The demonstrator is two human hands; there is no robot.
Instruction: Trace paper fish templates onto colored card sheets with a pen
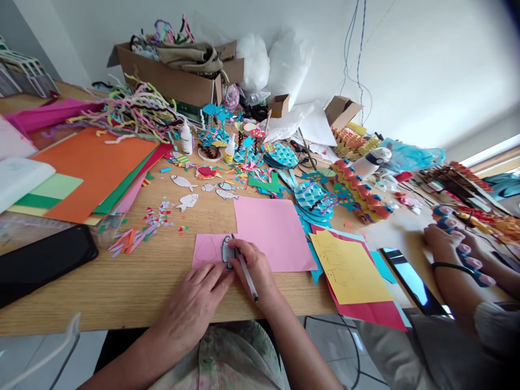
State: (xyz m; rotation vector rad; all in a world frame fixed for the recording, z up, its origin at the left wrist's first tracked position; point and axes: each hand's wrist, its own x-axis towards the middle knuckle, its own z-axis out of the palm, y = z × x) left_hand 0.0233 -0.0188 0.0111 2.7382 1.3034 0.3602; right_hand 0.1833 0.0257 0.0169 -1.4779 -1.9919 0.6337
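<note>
My right hand (258, 271) grips a pen (247, 273) with a clear barrel, its dark tip pointing away from me. Under its fingertips lies a fish-shaped paper cutout (226, 252) with dark outlines, on a small pink paper strip (198, 244). A rounded shape is drawn in pen on the strip, left of the cutout. My left hand (199, 292) lies flat, its fingers stretched over the strip's lower edge and the fingertips by the cutout. Beside them rests a larger pink sheet (276, 233).
White paper fish (188, 202) and paper scraps (158, 214) lie beyond my hands. Coloured sheets (101, 162) and a black phone (49, 262) are at left. Yellow paper (349, 265) with drawn outlines and another phone (410, 281) lie right, near another person's hands (444, 244).
</note>
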